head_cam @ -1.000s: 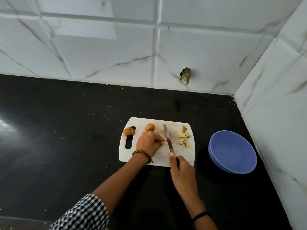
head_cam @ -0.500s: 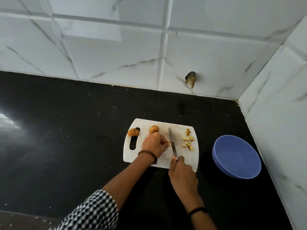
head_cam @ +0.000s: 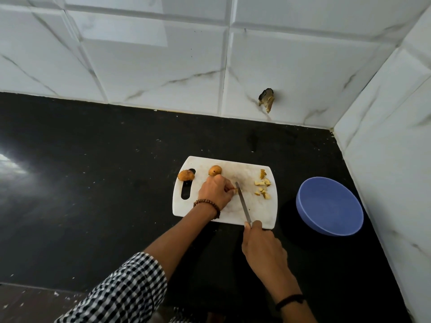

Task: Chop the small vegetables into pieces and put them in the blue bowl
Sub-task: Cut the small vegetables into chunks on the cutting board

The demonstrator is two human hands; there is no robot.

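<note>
The left hand (head_cam: 215, 193) pinches a vegetable piece (head_cam: 236, 191) on the board (head_cam: 256, 213). The right hand (head_cam: 263, 248) grips the knife (head_cam: 243, 205), its blade just beside that piece.

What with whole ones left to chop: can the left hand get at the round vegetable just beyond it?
Probably yes: the round vegetable lies on the cutting board just beyond the left hand, nothing between, though that hand pinches a piece.

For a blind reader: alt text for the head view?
On a white cutting board, the left hand holds a small vegetable piece while the right hand cuts it with a knife. Two whole vegetables and cut pieces lie nearby; the blue bowl stands empty.
</note>
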